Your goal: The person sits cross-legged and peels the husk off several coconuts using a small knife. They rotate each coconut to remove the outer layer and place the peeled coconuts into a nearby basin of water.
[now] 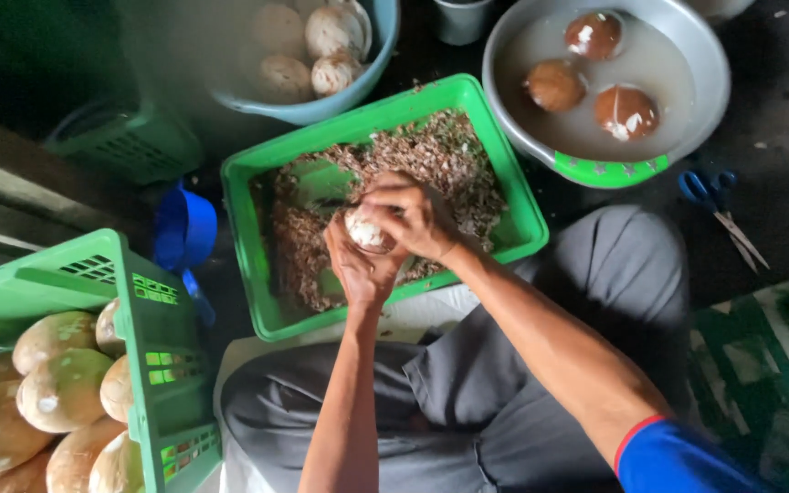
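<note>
Both hands, left hand (358, 265) and right hand (413, 217), are sitting over the green plastic tray of brown shavings (257, 183), gripping a round pale peeled coconut (364, 231) between them. Behind the tray, a blue plastic basin of peeled coconuts (376, 46) is lying left and a grey metal basin of water with three brown coconuts (696, 55) right. A green plastic crate of unpeeled coconuts (152, 310) is standing at near left, and blue-handled scissors (719, 205) are lying on the floor at right.

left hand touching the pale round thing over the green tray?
Touching. Head view: the left hand cups the pale round thing from below, fingers wrapped against it with no gap, while the right hand covers its top, above the green tray.
</note>
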